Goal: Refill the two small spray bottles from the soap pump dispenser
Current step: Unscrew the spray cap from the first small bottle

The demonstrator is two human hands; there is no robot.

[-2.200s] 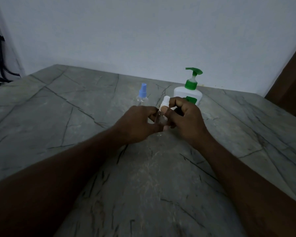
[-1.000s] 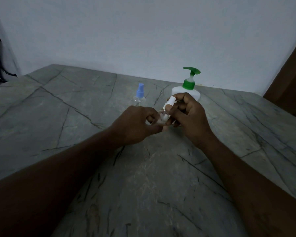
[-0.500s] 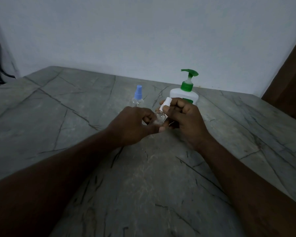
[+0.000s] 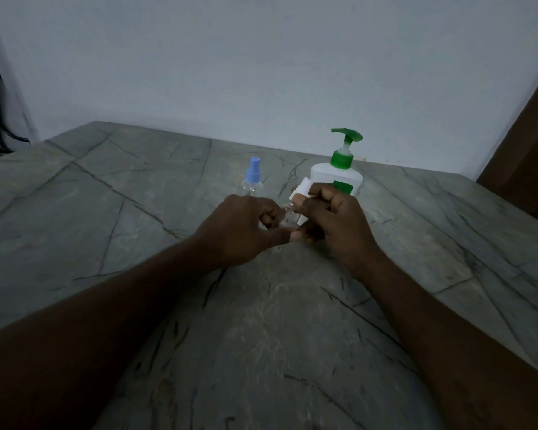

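the small spray bottle [image 4: 288,216] is held between our two hands low over the table [image 4: 112,212], near the middle of the view; whether its base touches the stone we cannot tell. our right fingertips [image 4: 319,193] are curled and clamped round its white cap [image 4: 302,188], which leans toward one o'clock. our left fingers [image 4: 266,212] are bent and closed on the clear body, pinching it from the nine o'clock side.

we judge this to be the opening step on the first bottle: twisting the spray head off so the neck is free to fill. whether the cap has come loose from the neck is hidden by our fingers. the next move calls for a firm grip on the slippery clear body while the right hand [image 4: 336,221] turns and lifts the cap away. then the open neck must go under the spout of the soap pump dispenser [image 4: 330,178], which stands just beyond at one o'clock, with one hand freed to press the pump.

the blue-capped spray bottle [image 4: 253,176] waits upright at eleven o'clock, its cap on.

outward from the fingers, the left hand [image 4: 243,231] lies knuckles up and both wrists are near level. our forearms run in from seven and five o'clock and converge on the bottle.
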